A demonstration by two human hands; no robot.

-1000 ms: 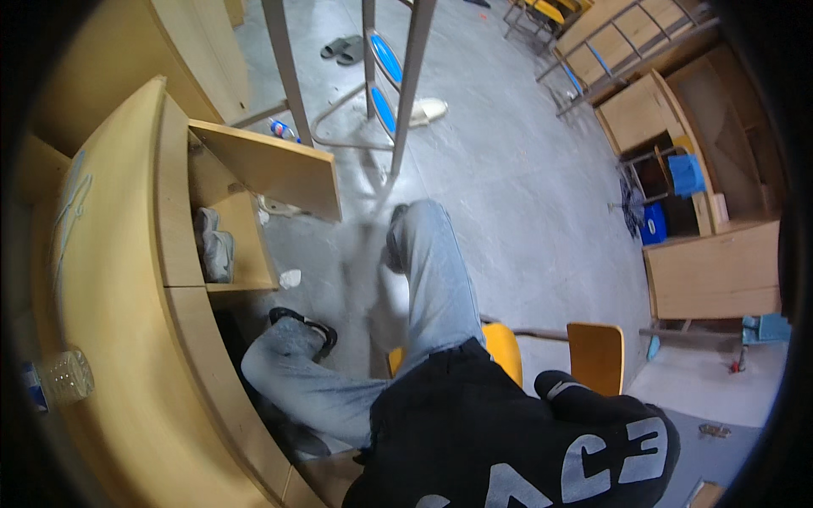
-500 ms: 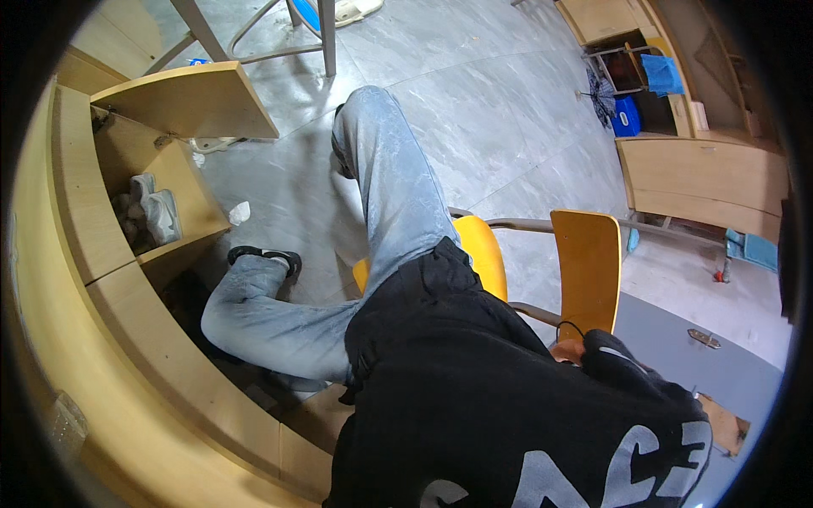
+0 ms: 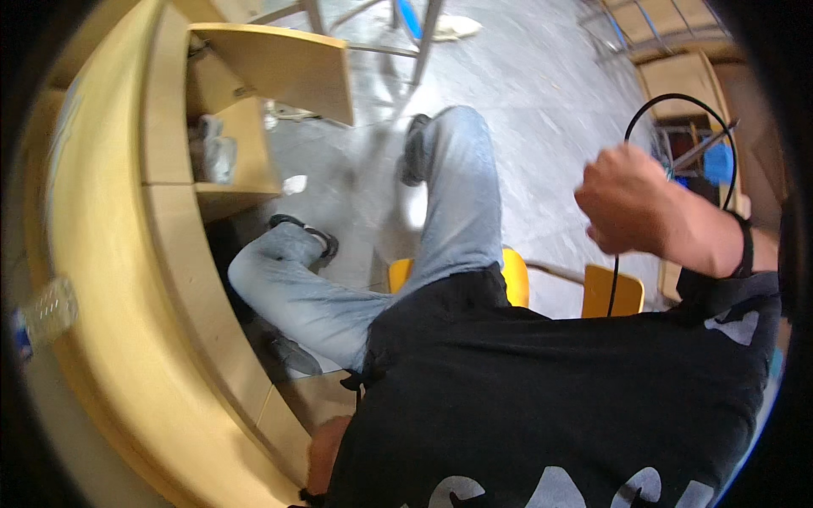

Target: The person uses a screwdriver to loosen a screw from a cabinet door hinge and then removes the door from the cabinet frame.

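My right hand (image 3: 628, 199) is raised on the right, its fingers closed around a thin black cable (image 3: 688, 96). The cable arches above the fist and hangs straight down below it. Low in the view, my left hand (image 3: 325, 450) shows only in part, between the wooden desk's edge (image 3: 182, 339) and my black shirt (image 3: 525, 381). Its fingers cannot be made out.
A clear plastic bottle (image 3: 52, 311) stands on the desktop at the left. The cabinet door (image 3: 288, 63) hangs open, with shoes (image 3: 222, 157) inside. A yellow chair back (image 3: 600, 292) is at the right. Metal-legged furniture (image 3: 428, 42) stands on the far floor.
My right hand has come up from beside the chair with the cable in it. Part of my left hand now shows by the desk. The view has shifted, and the desk shows more.
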